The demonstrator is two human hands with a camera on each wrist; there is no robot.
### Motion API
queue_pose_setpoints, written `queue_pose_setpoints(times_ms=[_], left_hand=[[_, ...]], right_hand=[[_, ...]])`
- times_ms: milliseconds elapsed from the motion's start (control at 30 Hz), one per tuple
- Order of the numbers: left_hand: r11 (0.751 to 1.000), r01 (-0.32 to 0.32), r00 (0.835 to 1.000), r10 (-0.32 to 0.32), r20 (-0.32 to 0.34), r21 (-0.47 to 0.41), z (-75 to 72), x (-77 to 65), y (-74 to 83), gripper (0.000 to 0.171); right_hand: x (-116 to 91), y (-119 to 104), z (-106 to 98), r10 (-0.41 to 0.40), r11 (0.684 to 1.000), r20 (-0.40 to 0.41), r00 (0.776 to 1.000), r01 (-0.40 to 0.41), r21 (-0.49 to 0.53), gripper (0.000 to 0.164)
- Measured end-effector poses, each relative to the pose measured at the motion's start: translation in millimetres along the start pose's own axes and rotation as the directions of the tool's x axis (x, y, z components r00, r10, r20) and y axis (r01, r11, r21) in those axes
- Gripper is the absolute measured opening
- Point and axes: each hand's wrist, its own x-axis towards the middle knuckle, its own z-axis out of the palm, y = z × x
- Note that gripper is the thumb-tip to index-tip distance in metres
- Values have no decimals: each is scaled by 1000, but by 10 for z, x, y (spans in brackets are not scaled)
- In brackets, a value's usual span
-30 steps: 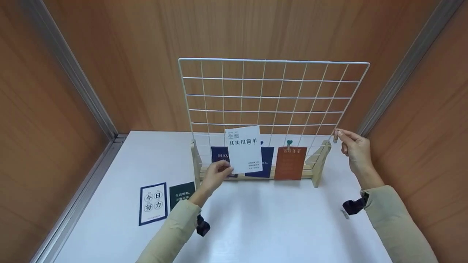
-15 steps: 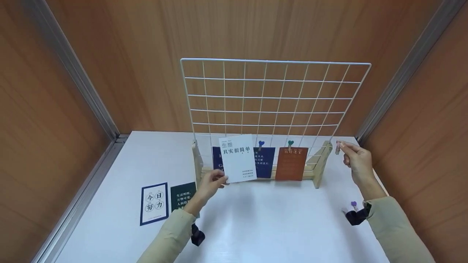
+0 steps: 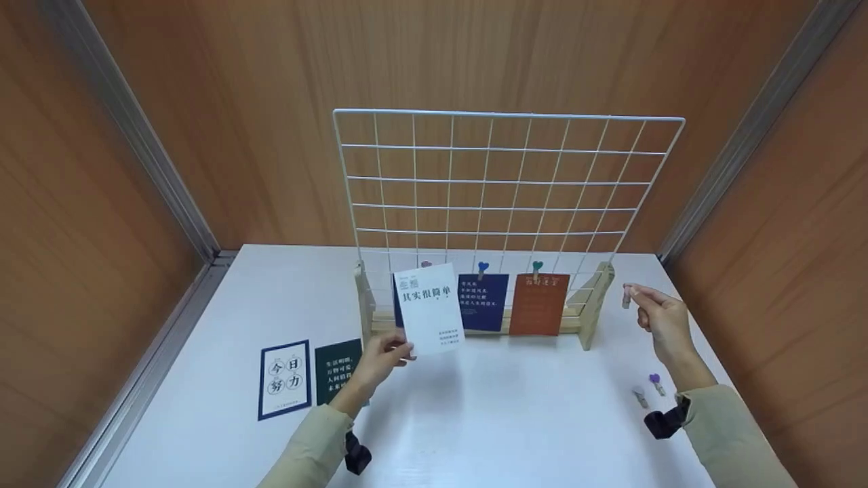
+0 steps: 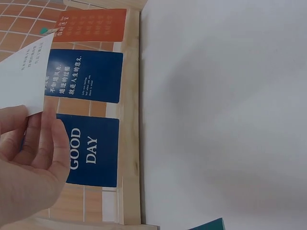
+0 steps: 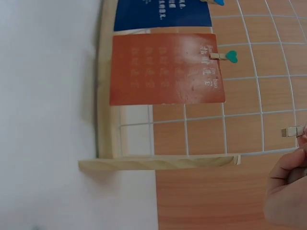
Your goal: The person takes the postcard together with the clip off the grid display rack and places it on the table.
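Observation:
My left hand (image 3: 383, 358) pinches a white card (image 3: 432, 312) with Chinese print by its lower left corner. In the head view the card overlaps a dark blue card, whose "GOOD DAY" print (image 4: 84, 148) shows in the left wrist view. My right hand (image 3: 661, 322) holds a small wooden clothespin (image 5: 291, 131) between thumb and fingertips, right of the stand. A white wire grid (image 3: 502, 181) rises from a wooden stand (image 3: 593, 308). Along its bottom hang a second blue card (image 3: 483, 303) under a blue heart clip (image 3: 483, 267) and an orange-red card (image 3: 539, 305) under a green heart clip (image 5: 231, 56).
A blue-framed white card (image 3: 285, 379) and a dark green card (image 3: 337, 369) lie on the white table (image 3: 515, 420) at left, the green one partly behind my left arm. Two loose clothespins (image 3: 656, 383) lie near my right wrist. Wooden walls enclose the table.
My left hand has brought the white card down and to the left, uncovering the second blue card. My right hand has lowered with its clothespin, and both loose clothespins now show.

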Motion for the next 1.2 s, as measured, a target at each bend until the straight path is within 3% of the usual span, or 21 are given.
queue_pose_setpoints(times_ms=[300, 533, 900, 1100, 1200], left_hand=[[992, 130, 992, -130, -9, -5, -20, -102, -155, 16], [990, 140, 990, -140, 5, -36, -60, -184, -316, 18], [973, 224, 975, -224, 3, -63, -133, -301, -536, 19], [968, 248, 968, -249, -9, -43, -151, -331, -586, 20], [964, 266, 964, -266, -13, -13, -161, -350, -624, 20]], right_hand=[[-68, 168, -113, 65, 996, -11, 998, -66, -55, 12], [-133, 315, -189, 96, 989, -16, 995, -97, -115, 12], [-238, 552, -326, 194, 954, 2, 981, -188, -232, 20], [-265, 650, -419, 234, 943, 21, 972, -222, -247, 11], [-280, 714, -472, 240, 940, 33, 970, -224, -257, 15]])
